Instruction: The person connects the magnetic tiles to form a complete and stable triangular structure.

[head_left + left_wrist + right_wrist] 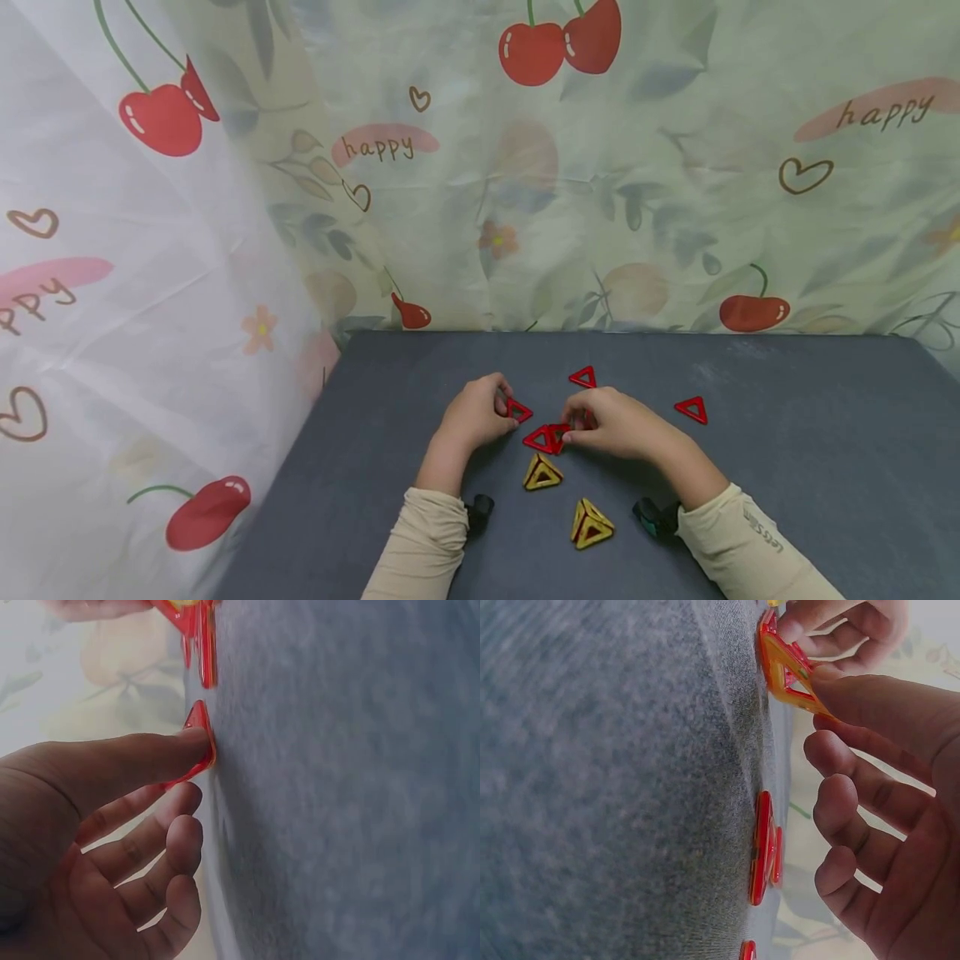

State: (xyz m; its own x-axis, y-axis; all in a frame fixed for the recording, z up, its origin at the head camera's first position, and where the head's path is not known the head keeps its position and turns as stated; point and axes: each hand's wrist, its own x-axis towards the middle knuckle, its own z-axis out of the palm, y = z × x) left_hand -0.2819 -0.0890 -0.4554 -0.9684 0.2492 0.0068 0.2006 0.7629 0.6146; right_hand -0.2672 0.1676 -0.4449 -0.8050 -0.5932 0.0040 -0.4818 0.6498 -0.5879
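Note:
Red-framed triangular tiles with hollow centres lie about the hands. My left hand (474, 410) pinches one red triangular tile (198, 712) between thumb and index finger, its other fingers loosely bent. My right hand (621, 423) pinches another triangular tile (777, 666), tilted and looking orange on its near face. This tile meets a second red triangle (535, 432) on the table, just right of the left hand's tile; whether they are joined I cannot tell. Part of another red piece shows behind the right fingers.
Two gold pyramid shapes, one nearer (592, 527) and one farther (542, 475), stand on the dark grey table (787, 467). Loose red triangles lie behind the right hand (592, 377) and to its right (702, 408). A printed curtain (465, 250) borders the table.

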